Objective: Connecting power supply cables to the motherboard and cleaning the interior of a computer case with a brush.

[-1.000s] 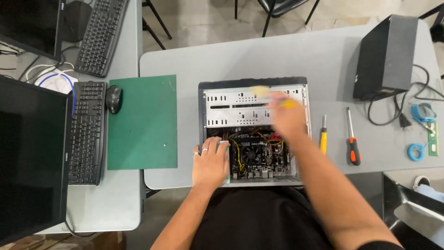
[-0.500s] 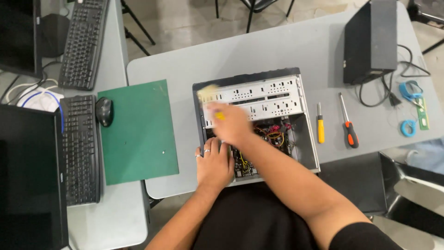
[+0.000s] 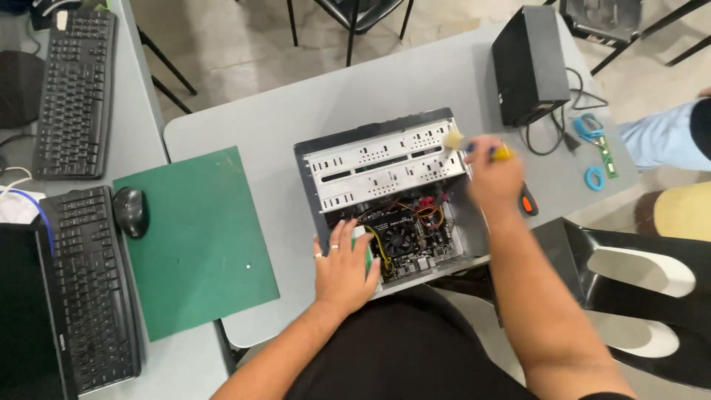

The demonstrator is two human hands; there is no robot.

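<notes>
Hands both on the open computer case [image 3: 385,167], which lies on its side mid-frame on the grey tabletop [image 3: 296,111], motherboard and fan exposed in its lower half. Left hand [image 3: 342,268] rests flat, fingers spread and unclenched, on the case's lower left edge, gripping nothing. Right hand [image 3: 492,178] is clenched around a small brush [image 3: 474,146] with a yellow and blue handle; its pale bristles sit at the case's upper right corner, touching or just over the metal drive bay, motion blur makes it hard to say which.

Just right of the right hand, partly hidden by it, a screwdriver [image 3: 527,204] with an orange and black handle lies on the tabletop. Black box-shaped unit [image 3: 529,63] stands at upper right with cables [image 3: 552,133] trailing from it; blue tape rolls [image 3: 592,178] lie near the right edge. Green cutting mat [image 3: 196,244] lies left of the case, well apart from both hands. Black mouse [image 3: 132,212] and two black keyboards [image 3: 89,285] sit on the adjoining tabletop at far left. Another person's light blue sleeve [image 3: 666,137] shows at the right edge
</notes>
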